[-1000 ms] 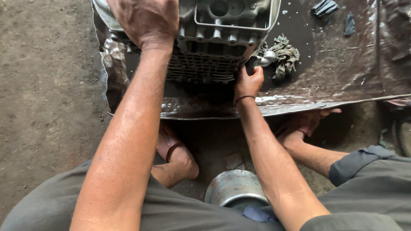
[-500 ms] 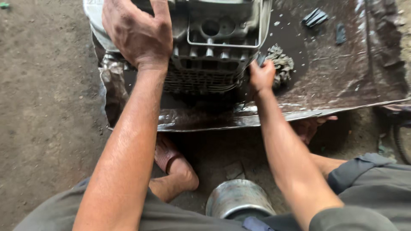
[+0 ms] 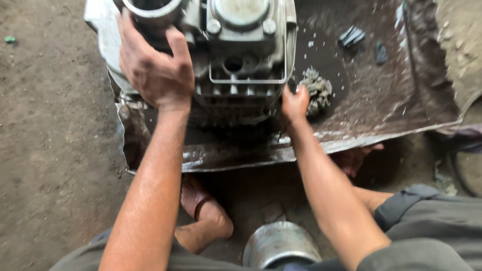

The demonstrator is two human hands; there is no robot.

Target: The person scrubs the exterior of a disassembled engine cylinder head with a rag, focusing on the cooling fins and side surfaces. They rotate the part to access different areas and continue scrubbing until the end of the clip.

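Note:
A grey finned metal engine block (image 3: 241,55) stands on a dirty, wet metal tray (image 3: 361,100). My left hand (image 3: 153,68) grips the block's upper left side, fingers wrapped around a round opening. At the block's lower right corner my right hand (image 3: 295,103) is closed against the casing; what it holds, if anything, is hidden. A grimy crumpled rag (image 3: 316,90) lies on the tray right beside that hand.
Small dark parts (image 3: 351,36) lie at the tray's far right. A round metal can (image 3: 281,246) sits between my knees. My bare feet (image 3: 203,216) rest under the tray's front edge. Dirt floor (image 3: 45,125) spreads to the left.
The block now looks more upright, with its round opening in view. My left hand has shifted to that opening; my right hand stays at the block's lower right corner.

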